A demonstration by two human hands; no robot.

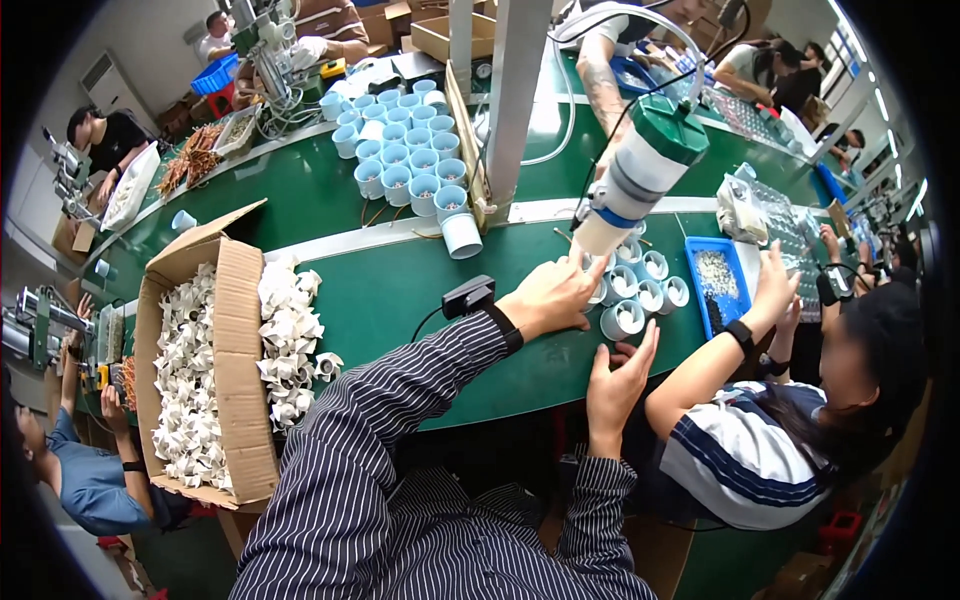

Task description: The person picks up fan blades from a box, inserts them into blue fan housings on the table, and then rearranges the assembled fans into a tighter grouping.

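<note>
My left hand (550, 297) reaches in from the left with its fingers apart and a finger stretched toward the light-blue cups. Its fingertips are at the near left side of this group, and I cannot tell whether they touch a cup. My right hand (615, 385), open with fingers extended, is just in front of the nearest light-blue cup (622, 319). White parts sit inside these cups. Over the group slants a white cylinder (640, 175) with a green cap and a blue ring; its lower end hides some cups and is close to my left fingertips.
A cardboard box (245, 370) of white plastic parts stands left, with a loose pile (290, 340) beside it. Many filled light-blue cups (410, 150) stand farther back. A blue tray (718, 290) of small pieces and a co-worker's hand (770, 285) are close on the right.
</note>
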